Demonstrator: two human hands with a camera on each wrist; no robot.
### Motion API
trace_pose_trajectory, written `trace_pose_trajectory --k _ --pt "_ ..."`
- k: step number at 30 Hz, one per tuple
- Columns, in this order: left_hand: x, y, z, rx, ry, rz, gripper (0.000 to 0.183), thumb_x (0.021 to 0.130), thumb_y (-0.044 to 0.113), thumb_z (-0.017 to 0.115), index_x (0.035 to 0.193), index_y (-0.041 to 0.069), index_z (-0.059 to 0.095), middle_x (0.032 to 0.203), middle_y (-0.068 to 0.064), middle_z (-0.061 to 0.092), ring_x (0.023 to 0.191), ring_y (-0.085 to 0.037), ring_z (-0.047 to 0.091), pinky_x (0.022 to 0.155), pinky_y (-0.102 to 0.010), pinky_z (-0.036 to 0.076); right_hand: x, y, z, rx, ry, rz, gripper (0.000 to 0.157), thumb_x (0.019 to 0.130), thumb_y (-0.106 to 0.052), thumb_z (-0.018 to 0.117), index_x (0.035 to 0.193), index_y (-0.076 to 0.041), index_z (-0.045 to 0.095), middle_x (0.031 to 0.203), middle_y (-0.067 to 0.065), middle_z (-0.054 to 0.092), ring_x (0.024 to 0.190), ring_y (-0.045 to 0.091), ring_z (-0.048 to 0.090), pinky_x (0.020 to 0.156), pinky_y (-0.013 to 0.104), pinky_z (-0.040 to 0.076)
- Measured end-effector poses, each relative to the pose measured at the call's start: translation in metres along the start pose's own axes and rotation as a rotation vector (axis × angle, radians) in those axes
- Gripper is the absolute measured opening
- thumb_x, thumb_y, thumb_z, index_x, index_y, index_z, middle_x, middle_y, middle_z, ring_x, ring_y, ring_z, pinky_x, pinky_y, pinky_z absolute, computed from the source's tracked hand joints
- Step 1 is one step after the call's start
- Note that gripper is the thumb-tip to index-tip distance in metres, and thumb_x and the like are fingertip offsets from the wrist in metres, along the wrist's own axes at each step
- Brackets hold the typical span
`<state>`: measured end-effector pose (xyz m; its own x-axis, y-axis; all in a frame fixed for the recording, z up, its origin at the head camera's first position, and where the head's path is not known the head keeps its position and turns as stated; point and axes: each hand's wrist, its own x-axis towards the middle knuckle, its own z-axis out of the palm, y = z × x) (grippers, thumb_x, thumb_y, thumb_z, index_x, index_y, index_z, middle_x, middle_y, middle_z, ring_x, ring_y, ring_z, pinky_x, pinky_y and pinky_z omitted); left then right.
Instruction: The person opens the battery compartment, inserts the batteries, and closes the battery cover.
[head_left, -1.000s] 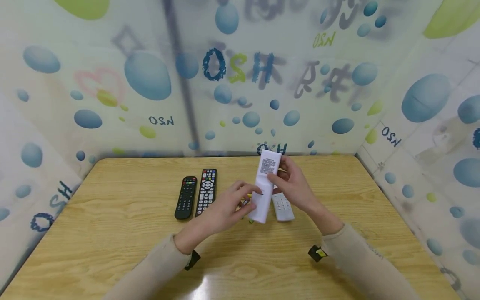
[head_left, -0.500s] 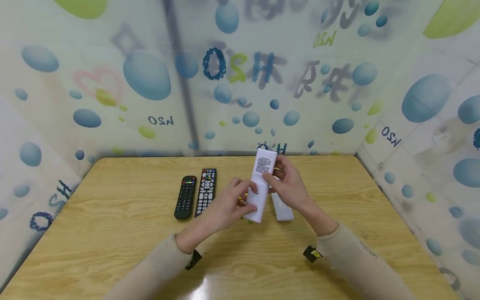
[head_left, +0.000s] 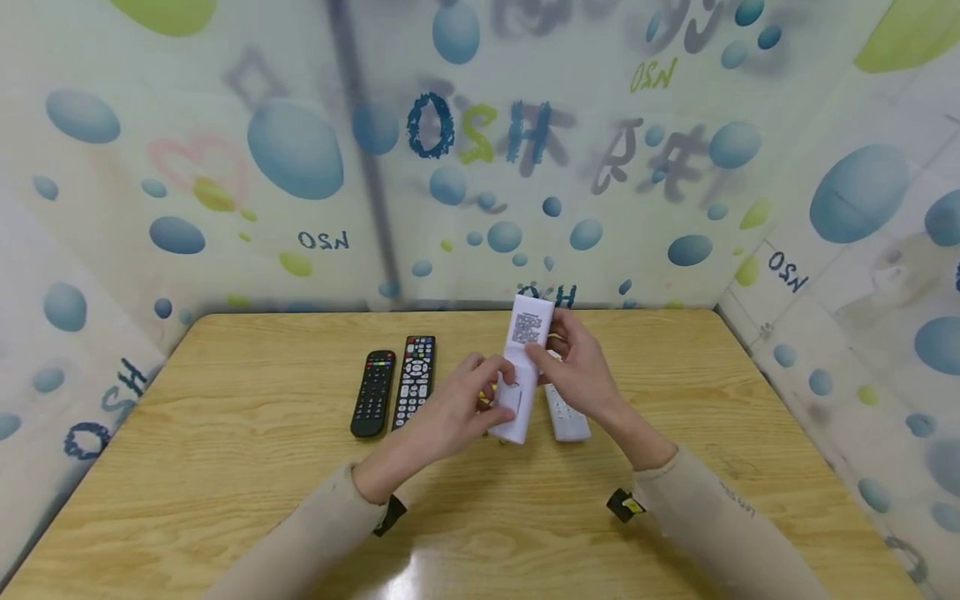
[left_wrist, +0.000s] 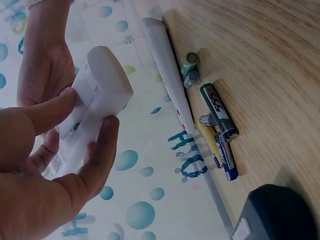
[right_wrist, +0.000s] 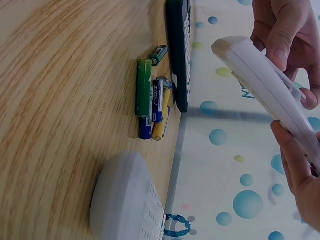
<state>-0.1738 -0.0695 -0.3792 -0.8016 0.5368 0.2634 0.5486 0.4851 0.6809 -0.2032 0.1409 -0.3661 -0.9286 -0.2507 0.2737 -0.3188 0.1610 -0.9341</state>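
Back side up, a white remote control [head_left: 528, 387] hangs over the table, its printed label toward its far end. My right hand [head_left: 583, 375] grips it along the right side, thumb across the back. On the near half, my left hand [head_left: 453, 408] pinches the battery cover [head_left: 511, 397] between thumb and fingers. In the right wrist view one end of the battery cover [right_wrist: 292, 85] stands raised off the remote's back. The left wrist view shows the left thumb [left_wrist: 57, 110] and a finger on either side of the remote's near end [left_wrist: 107, 80].
Two black remotes, one plain [head_left: 372, 396] and one with white keys [head_left: 415, 379], lie left on the wooden table [head_left: 247, 417]. Another white remote [head_left: 568, 419] lies at the right, beneath the right hand. Several loose batteries [right_wrist: 144, 87] lie between them. A patterned wall [head_left: 480, 233] stands behind.
The held remote has shifted slightly left with both hands. My left fingers have closed in on the battery cover, and its outline now stands raised from the back.
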Motion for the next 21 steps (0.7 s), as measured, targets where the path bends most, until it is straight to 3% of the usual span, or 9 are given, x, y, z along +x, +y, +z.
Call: trace_pose_trajectory --k 9,15,21 --pt "0.0013 0.0006 0.0017 -0.043 0.022 -0.003 0.03 0.093 0.009 0.078 0.11 0.015 0.054 0.111 -0.007 0.05 0.103 -0.025 0.061 0.08 -0.033 0.058 0.001 0.004 -0.0026 0.002 -0.001 0.031 0.046 0.102 -0.001 0.06 0.144 0.002 0.041 0.127 0.025 0.059 0.105 0.037 0.065 0.069 0.041 0.063" --pt "0.0029 0.0004 0.003 -0.046 0.079 0.038 0.025 0.091 0.005 0.079 0.105 0.012 0.059 0.101 -0.003 0.054 0.091 -0.02 0.058 0.076 -0.04 0.059 0.0014 0.0046 -0.0035 -0.005 0.0 0.026 0.046 0.103 -0.002 0.06 0.144 0.001 0.04 0.127 0.024 0.059 0.106 0.037 0.065 0.069 0.041 0.063" --pt "0.0038 -0.0005 0.0037 -0.065 0.101 0.067 0.021 0.092 0.001 0.077 0.102 0.011 0.061 0.098 -0.001 0.06 0.087 -0.014 0.06 0.072 -0.025 0.058 0.0022 0.0056 -0.0037 0.004 0.004 0.035 0.046 0.102 -0.001 0.06 0.143 0.001 0.041 0.127 0.024 0.059 0.106 0.037 0.065 0.069 0.041 0.063"
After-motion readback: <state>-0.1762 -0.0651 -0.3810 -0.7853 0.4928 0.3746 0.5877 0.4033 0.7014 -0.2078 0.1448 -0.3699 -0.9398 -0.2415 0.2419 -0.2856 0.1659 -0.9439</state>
